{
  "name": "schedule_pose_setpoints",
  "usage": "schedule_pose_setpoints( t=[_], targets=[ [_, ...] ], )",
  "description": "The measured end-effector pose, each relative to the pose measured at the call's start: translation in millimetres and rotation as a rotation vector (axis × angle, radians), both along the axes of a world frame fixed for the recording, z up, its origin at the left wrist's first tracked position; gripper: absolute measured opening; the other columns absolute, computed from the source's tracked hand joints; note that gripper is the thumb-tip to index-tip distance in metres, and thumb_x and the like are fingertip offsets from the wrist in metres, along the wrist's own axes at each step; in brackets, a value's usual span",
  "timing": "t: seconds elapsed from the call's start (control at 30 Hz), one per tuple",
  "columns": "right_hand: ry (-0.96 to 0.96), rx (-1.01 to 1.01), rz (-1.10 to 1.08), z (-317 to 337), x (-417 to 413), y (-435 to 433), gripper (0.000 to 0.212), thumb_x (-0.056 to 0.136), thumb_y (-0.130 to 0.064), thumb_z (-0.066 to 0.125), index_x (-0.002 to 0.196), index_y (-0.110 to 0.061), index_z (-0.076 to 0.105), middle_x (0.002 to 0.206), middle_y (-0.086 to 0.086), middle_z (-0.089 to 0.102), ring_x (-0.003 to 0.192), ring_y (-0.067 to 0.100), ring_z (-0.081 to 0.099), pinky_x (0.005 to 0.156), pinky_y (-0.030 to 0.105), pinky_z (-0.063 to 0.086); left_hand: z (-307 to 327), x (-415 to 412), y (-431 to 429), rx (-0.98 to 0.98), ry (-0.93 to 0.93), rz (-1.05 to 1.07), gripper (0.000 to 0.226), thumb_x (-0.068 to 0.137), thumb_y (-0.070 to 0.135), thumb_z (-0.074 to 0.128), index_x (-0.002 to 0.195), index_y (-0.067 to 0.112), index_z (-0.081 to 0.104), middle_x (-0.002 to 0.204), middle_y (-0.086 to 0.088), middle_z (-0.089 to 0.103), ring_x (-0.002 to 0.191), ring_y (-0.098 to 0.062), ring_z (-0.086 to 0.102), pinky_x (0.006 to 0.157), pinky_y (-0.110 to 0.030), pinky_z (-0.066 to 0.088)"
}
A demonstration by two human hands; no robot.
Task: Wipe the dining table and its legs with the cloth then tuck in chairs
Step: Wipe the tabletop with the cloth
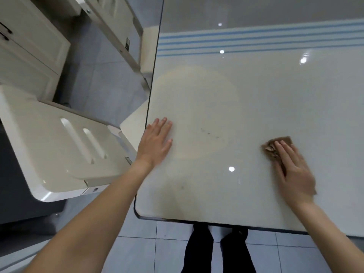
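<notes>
The right hand (pixel 293 166) is pressing the brown cloth (pixel 275 147) flat onto the dining table (pixel 256 91), fingers straight so the whole palm is bearing down on the glossy top. The left hand (pixel 156 137) is lying spread near the table's left edge — likely bracing the lean. A chair (pixel 65 142) is standing pulled out at the left — not yet tucked in
</notes>
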State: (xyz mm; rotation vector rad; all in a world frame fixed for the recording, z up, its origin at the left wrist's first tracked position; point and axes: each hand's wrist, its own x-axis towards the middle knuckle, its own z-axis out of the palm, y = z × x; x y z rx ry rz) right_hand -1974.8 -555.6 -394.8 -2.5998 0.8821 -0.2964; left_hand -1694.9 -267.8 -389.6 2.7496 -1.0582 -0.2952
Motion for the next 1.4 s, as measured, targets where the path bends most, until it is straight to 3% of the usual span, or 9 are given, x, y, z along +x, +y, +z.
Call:
schedule_pose_setpoints(
  t=[0.1,0.3,0.47,0.57,0.77,0.83,1.03,1.17,1.4],
  targets=[
    [-0.021,0.021,-0.077,-0.3,40.0,13.5,0.048,0.095,-0.027,0.043,0.143,-0.021,0.046,0.148,-0.002,0.044,0.141,0.022,0.033,0.110,0.041,0.036,-15.3,2.1,2.8,-0.044,-0.041,-0.010,0.060,0.092,0.043,0.029,0.148,0.021,0.031,0.155,-0.002,0.029,0.145,-0.023,0.020,0.118,-0.037,0.010],
    [-0.041,0.015,0.210,-6.0,171.7,56.7,0.048,0.095,-0.029,0.045,0.142,-0.022,0.046,0.148,0.000,0.046,0.139,0.025,0.037,0.113,0.037,0.034,-19.6,5.1,5.5,-0.142,-0.045,0.009,0.058,0.091,0.043,0.033,0.147,0.025,0.033,0.155,0.002,0.029,0.145,-0.019,0.019,0.119,-0.036,0.012],
    [-0.043,-0.035,0.669,-5.4,81.9,136.7,0.047,0.095,-0.024,0.051,0.142,-0.021,0.047,0.149,-0.005,0.044,0.141,0.019,0.036,0.114,0.032,0.031,-18.0,6.6,5.8,-0.152,-0.029,-0.001,0.058,0.090,0.043,0.036,0.145,0.024,0.036,0.153,0.000,0.034,0.144,-0.020,0.023,0.118,-0.040,0.017],
    [0.016,-0.073,0.875,0.7,22.1,100.3,0.046,0.095,-0.023,0.051,0.141,-0.024,0.048,0.148,-0.009,0.044,0.140,0.015,0.037,0.109,0.036,0.038,-19.2,6.1,5.9,-0.172,-0.015,0.022,0.058,0.090,0.041,0.037,0.146,0.027,0.035,0.154,0.003,0.032,0.145,-0.017,0.021,0.119,-0.038,0.013],
    [-0.051,0.004,0.079,0.6,102.9,-17.0,0.047,0.096,-0.030,0.041,0.142,-0.023,0.045,0.150,-0.004,0.040,0.141,0.020,0.034,0.112,0.037,0.034,-21.5,6.5,6.2,-0.190,-0.025,0.038,0.057,0.089,0.040,0.040,0.145,0.029,0.036,0.154,0.006,0.032,0.145,-0.015,0.020,0.119,-0.036,0.013],
    [-0.058,0.009,0.019,-0.1,149.5,4.7,0.047,0.097,-0.030,0.041,0.144,-0.022,0.044,0.151,-0.001,0.041,0.142,0.022,0.032,0.113,0.037,0.032,-20.5,7.0,5.9,-0.202,-0.018,0.042,0.057,0.088,0.040,0.041,0.144,0.028,0.037,0.153,0.006,0.033,0.145,-0.015,0.021,0.119,-0.036,0.013],
    [-0.061,-0.033,0.589,-11.2,77.4,180.4,0.045,0.096,-0.021,0.051,0.141,-0.019,0.049,0.148,-0.002,0.044,0.141,0.021,0.035,0.113,0.037,0.034,-17.8,7.3,7.3,-0.178,-0.010,0.022,0.059,0.088,0.043,0.039,0.145,0.027,0.037,0.154,0.004,0.032,0.145,-0.017,0.022,0.118,-0.035,0.012],
    [0.024,-0.081,0.974,1.1,14.3,150.8,0.043,0.101,-0.026,0.043,0.144,-0.024,0.043,0.151,-0.010,0.039,0.143,0.014,0.031,0.115,0.033,0.031,-16.9,5.8,7.6,-0.151,0.005,0.020,0.060,0.089,0.045,0.034,0.146,0.027,0.034,0.155,0.004,0.030,0.146,-0.017,0.018,0.118,-0.033,0.008],
    [-0.039,0.016,0.137,-1.8,105.4,83.5,0.046,0.096,-0.019,0.052,0.142,-0.020,0.046,0.148,-0.001,0.044,0.141,0.021,0.034,0.111,0.041,0.036,-18.4,29.4,21.4,-0.121,0.022,-0.138,0.059,0.093,0.054,0.032,0.148,0.032,0.029,0.156,0.006,0.026,0.146,-0.016,0.017,0.119,-0.030,0.012]
  ],
)
